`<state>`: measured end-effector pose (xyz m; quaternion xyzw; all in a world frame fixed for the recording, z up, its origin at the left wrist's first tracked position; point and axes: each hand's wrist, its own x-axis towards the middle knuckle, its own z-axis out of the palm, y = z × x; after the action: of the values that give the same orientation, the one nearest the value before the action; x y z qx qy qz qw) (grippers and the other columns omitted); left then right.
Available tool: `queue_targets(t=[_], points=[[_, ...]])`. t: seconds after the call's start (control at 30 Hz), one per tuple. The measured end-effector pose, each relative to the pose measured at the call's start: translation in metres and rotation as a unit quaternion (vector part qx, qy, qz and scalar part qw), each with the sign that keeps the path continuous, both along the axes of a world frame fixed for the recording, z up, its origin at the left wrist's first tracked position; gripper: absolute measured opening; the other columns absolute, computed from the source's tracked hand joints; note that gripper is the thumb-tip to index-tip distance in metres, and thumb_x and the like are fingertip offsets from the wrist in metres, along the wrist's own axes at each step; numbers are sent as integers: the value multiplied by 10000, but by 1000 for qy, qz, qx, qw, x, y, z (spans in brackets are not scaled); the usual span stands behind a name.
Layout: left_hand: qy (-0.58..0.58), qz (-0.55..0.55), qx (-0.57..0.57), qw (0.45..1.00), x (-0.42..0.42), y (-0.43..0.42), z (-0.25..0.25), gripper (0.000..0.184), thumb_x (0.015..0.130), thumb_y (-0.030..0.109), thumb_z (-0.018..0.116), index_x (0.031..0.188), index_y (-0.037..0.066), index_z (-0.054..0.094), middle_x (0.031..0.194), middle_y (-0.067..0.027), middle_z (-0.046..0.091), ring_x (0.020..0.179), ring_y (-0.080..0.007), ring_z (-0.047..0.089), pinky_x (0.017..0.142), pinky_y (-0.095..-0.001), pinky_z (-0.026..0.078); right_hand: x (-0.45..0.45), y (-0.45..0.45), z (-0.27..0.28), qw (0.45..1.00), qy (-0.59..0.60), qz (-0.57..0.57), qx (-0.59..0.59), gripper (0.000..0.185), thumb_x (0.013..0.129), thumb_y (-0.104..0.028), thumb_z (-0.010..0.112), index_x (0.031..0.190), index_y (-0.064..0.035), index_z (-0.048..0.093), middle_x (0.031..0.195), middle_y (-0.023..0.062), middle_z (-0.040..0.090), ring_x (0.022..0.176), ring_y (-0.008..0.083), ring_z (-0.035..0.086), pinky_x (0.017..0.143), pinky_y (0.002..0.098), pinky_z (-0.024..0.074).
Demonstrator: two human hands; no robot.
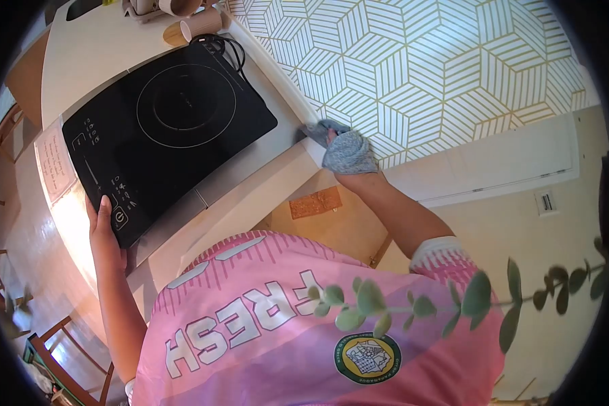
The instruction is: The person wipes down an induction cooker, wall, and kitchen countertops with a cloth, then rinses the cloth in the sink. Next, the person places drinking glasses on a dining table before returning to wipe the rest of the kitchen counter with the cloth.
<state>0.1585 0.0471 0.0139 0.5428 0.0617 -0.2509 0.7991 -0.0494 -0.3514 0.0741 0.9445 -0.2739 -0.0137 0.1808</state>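
Note:
A black induction cooktop lies on the counter, its touch controls toward the lower left. My left hand grips the cooktop's near left corner, thumb on top beside the power symbol and fingers at the edge. My right hand is closed on a grey-blue cloth, which covers most of it. The cloth touches the counter's back ledge by the patterned wall, to the right of the cooktop. A black cord lies bunched behind the cooktop's far corner.
Brown cups lie at the back of the counter near a round wooden piece. A printed sheet is left of the cooktop. A leafy branch crosses the lower right. Wooden chairs stand at lower left.

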Motion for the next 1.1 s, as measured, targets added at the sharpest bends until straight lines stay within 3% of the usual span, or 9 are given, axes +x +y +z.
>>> queue_targets(t=[0.13,0.27,0.4,0.43,0.53,0.77,0.9,1.0,1.1], points=[[-30,10,-12,999,2,2,-8,524,942,193,501,1420,100,307,1164,-97,567,939,-163,626,761,-305,558,35,47,99,956,185,-208,96,236,799,-97,551,997,-62,676,878,189,645,850,358,625,734,433,499],[-36,0,-4,999,3,3,-13,517,942,194,493,1415,86,314,1181,-102,564,952,-173,627,765,-313,559,50,22,186,941,-100,264,-187,301,890,-200,504,1104,-39,642,1027,158,660,922,328,633,830,405,499],[-37,11,-3,999,3,1,-12,538,945,209,500,1428,90,297,1178,-100,565,942,-163,629,751,-301,561,84,-38,202,879,-91,329,-333,382,876,-187,470,1238,-85,544,1261,135,519,1150,312,469,938,438,401],[-34,15,-4,999,2,1,-8,538,945,209,500,1428,90,297,1178,-100,565,942,-163,629,751,-301,561,90,-46,204,873,9,259,-412,466,908,-214,397,1344,-64,460,1428,92,405,1325,281,321,1012,442,323],[-16,2,7,1000,-2,1,-4,540,948,201,496,1434,92,287,1170,-97,569,931,-154,630,746,-287,561,138,-47,197,897,124,191,-379,423,938,-276,379,1285,-79,519,1367,94,481,1265,271,404,1019,430,331],[1,46,-2,999,-3,-5,1,532,961,197,479,1440,92,274,1169,-90,569,929,-137,628,750,-274,558,263,-33,142,977,-179,92,-63,313,917,-277,424,1088,-77,593,1078,129,633,944,293,610,779,379,501],[2,73,9,997,-4,-8,4,526,966,189,471,1442,89,272,1172,-85,569,939,-138,626,756,-268,552,315,-28,135,970,19,240,-41,256,862,-280,488,913,-80,641,956,173,639,909,287,622,796,356,500],[10,79,7,997,-3,-3,-5,527,966,195,474,1442,86,276,1178,-84,565,951,-140,622,761,-269,549,356,-24,115,980,-88,164,-71,228,826,-272,579,875,-62,655,985,188,632,954,298,614,832,362,493],[18,86,22,996,-4,-4,-1,538,959,197,489,1441,81,281,1196,-90,557,965,-144,617,772,-273,542,403,-76,76,975,-11,190,-111,345,851,-268,552,1139,-89,617,1112,190,628,1001,340,612,890,435,472]])
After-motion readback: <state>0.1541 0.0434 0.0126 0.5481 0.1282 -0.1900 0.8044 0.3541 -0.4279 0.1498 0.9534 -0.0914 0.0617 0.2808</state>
